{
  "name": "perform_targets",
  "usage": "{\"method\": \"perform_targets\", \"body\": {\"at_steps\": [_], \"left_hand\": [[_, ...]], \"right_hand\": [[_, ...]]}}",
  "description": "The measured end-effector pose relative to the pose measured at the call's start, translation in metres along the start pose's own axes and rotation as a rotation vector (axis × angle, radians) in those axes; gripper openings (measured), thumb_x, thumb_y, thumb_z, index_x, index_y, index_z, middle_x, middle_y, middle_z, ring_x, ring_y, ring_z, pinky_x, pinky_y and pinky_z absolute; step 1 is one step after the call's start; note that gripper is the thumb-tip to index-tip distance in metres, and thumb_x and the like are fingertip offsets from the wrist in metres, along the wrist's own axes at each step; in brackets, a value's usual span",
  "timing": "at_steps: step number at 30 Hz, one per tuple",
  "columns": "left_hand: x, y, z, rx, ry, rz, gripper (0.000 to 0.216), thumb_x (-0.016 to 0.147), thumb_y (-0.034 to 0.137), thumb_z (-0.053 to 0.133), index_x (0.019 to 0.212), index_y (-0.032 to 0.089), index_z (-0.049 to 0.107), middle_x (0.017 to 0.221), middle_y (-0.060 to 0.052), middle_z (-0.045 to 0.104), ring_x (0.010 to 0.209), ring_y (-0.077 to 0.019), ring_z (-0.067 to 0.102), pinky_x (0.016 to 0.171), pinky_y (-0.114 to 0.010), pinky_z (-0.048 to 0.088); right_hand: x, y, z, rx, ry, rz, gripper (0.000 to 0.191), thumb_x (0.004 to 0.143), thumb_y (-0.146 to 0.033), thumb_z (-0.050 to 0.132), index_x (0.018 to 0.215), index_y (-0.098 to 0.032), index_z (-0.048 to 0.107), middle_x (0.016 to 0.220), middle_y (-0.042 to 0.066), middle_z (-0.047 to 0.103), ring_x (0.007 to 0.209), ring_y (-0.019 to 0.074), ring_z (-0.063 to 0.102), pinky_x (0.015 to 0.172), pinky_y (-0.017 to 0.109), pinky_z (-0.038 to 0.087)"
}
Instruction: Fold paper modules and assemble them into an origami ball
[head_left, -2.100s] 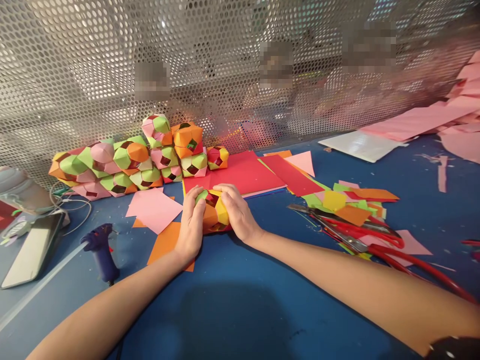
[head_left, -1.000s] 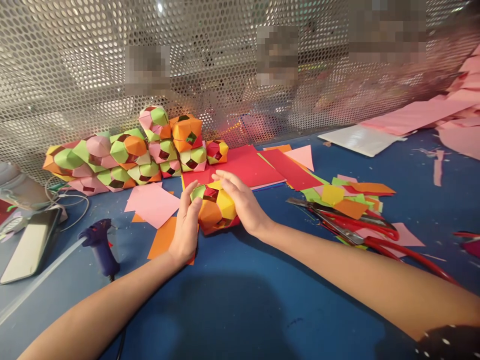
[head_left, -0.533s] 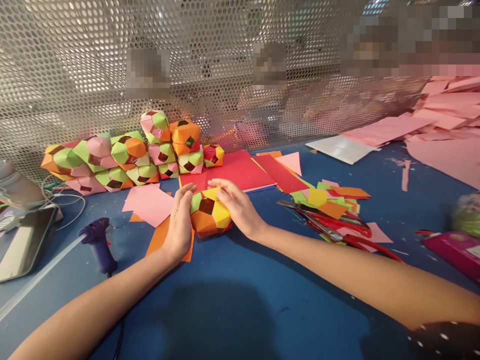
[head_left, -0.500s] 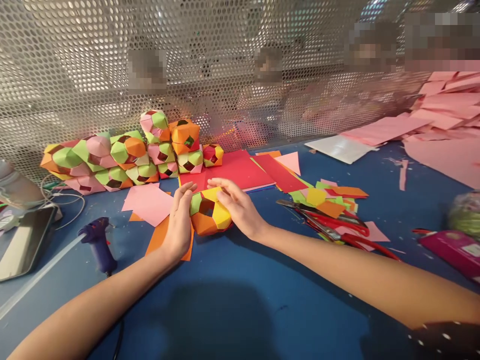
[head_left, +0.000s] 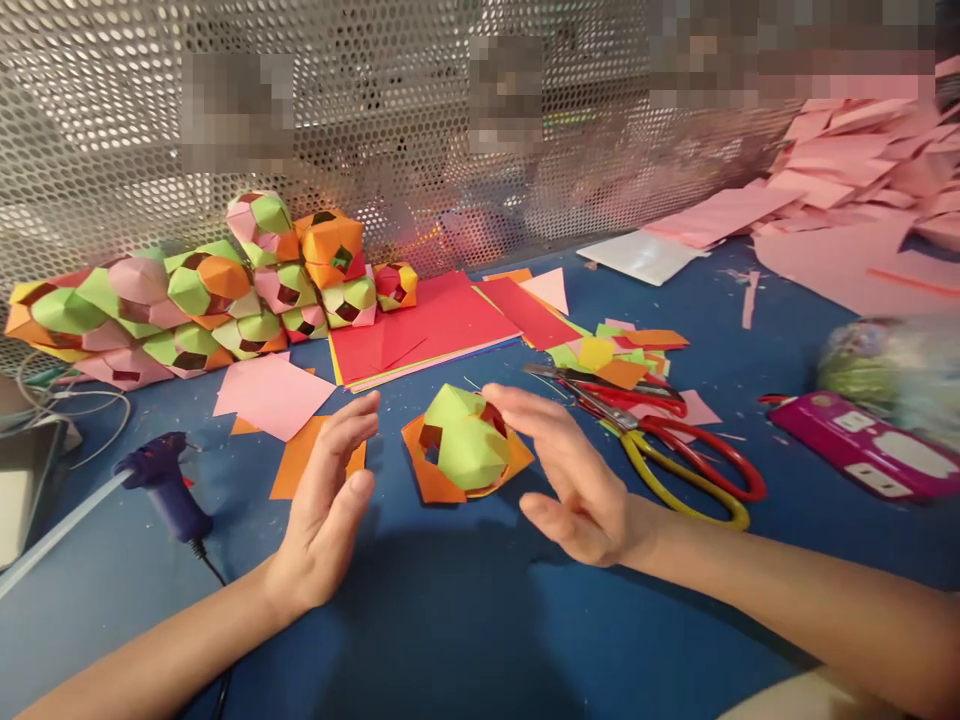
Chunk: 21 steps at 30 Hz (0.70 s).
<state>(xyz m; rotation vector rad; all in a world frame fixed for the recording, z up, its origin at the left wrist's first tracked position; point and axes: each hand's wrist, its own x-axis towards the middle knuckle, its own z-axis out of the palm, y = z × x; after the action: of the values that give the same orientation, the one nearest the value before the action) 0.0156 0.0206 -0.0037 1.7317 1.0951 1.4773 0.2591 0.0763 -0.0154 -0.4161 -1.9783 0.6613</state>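
Observation:
A folded-paper ball (head_left: 471,455) with a green top and orange flaps spread at its base sits on the blue table between my hands. My left hand (head_left: 326,510) is left of it, fingers apart and holding nothing, beside an orange sheet (head_left: 292,465). On the ball's other side, my right hand (head_left: 574,480) is open, its thumb and fingers spread. Its fingertips come very close to the ball's upper right; whether they touch I cannot tell. Red- and yellow-handled scissors (head_left: 679,465) lie just beyond that hand.
Several finished paper balls (head_left: 217,285) are stacked along the perforated metal screen (head_left: 420,130). Red sheets (head_left: 439,325) and paper scraps (head_left: 622,350) lie behind the work. A blue glue gun (head_left: 169,490) with a cord is at left; a magenta box (head_left: 862,440) and pink paper pile (head_left: 855,170) at right.
My hands have moved apart from around the paper ball. It now shows a green top instead of its yellow and orange side. The view has shifted right.

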Motion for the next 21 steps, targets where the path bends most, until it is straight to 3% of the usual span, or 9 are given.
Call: {"method": "perform_targets", "body": {"at_steps": [4, 6, 8, 13, 21], "left_hand": [[0.004, -0.01, 0.011, 0.046, 0.04, -0.265, 0.039, 0.096, 0.04, 0.045, 0.135, 0.035, 0.047, 0.151, -0.002, 0.041, 0.142, -0.0248, 0.034, 0.117, -0.046, 0.03], [0.006, -0.015, 0.019, 0.027, 0.061, -0.396, 0.042, 0.097, 0.045, 0.042, 0.137, 0.036, 0.045, 0.152, -0.001, 0.039, 0.144, -0.0252, 0.03, 0.117, -0.047, 0.028], [0.006, -0.018, 0.027, 0.006, 0.069, -0.463, 0.044, 0.097, 0.048, 0.039, 0.139, 0.037, 0.044, 0.154, 0.0, 0.037, 0.145, -0.0261, 0.027, 0.117, -0.049, 0.027], [0.001, -0.012, 0.038, 0.017, 0.076, -0.438, 0.043, 0.099, 0.048, 0.034, 0.14, 0.038, 0.043, 0.155, 0.001, 0.036, 0.146, -0.0252, 0.026, 0.119, -0.049, 0.025], [-0.017, 0.005, 0.041, 0.067, -0.025, -0.309, 0.048, 0.097, 0.04, 0.043, 0.144, 0.033, 0.035, 0.155, -0.004, 0.032, 0.145, -0.0272, 0.028, 0.119, -0.049, 0.025]], "right_hand": [[-0.003, 0.01, 0.007, 0.086, 0.217, 0.438, 0.047, 0.094, -0.039, 0.053, 0.139, -0.034, 0.042, 0.155, 0.002, 0.035, 0.145, 0.0245, 0.028, 0.119, 0.05, 0.026], [-0.003, 0.02, 0.014, 0.248, 0.26, 0.676, 0.047, 0.094, -0.049, 0.049, 0.138, -0.033, 0.043, 0.153, 0.002, 0.038, 0.143, 0.0239, 0.032, 0.118, 0.05, 0.026], [-0.003, 0.027, 0.02, 0.404, 0.249, 0.818, 0.049, 0.095, -0.055, 0.044, 0.138, -0.032, 0.044, 0.153, 0.003, 0.04, 0.141, 0.0235, 0.036, 0.118, 0.049, 0.026], [-0.002, 0.015, 0.032, 0.47, 0.129, 0.813, 0.055, 0.097, -0.056, 0.038, 0.146, -0.032, 0.034, 0.158, 0.001, 0.029, 0.146, 0.0208, 0.025, 0.121, 0.046, 0.02], [-0.01, -0.007, 0.035, 0.357, -0.004, 0.593, 0.057, 0.1, -0.047, 0.033, 0.153, -0.028, 0.019, 0.161, 0.004, 0.021, 0.148, 0.0192, 0.017, 0.122, 0.047, 0.015]]}}
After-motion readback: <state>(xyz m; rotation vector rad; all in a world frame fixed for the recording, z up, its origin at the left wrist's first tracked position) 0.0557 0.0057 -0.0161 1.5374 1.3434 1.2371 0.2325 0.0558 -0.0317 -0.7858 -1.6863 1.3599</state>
